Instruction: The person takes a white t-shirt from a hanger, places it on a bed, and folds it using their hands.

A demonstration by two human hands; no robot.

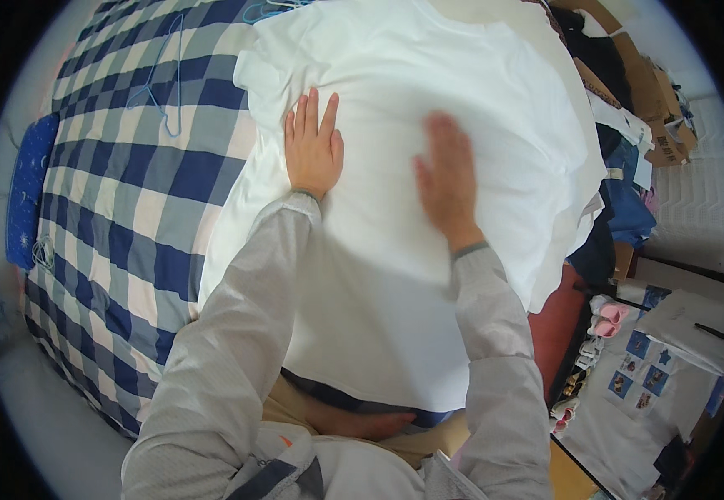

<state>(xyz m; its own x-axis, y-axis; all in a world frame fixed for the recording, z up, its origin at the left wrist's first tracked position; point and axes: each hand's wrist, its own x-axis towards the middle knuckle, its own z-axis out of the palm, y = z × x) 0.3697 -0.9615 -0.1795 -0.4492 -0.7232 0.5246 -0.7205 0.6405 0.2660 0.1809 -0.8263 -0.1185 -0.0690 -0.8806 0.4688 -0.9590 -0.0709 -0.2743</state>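
Note:
A white T-shirt [387,294] lies spread over the bed in front of me, its neckline at the far end and its hem close to my lap. My left hand [313,147] rests palm down on the shirt's left part, fingers slightly apart and pointing away from me. Over the shirt's right-middle part is my right hand [449,175], palm down and blurred by motion; whether it presses on the cloth is not clear. Neither hand grips anything. Soft creases run across the shirt's upper half and right side.
Checked bedding [130,206] bears a blue wire hanger [174,81] on the left. A dark blue pillow [31,190] sits at the bed's left edge. Past the right edge are clothes [627,194], cardboard boxes [649,100] and a rack with pink shoes [609,320].

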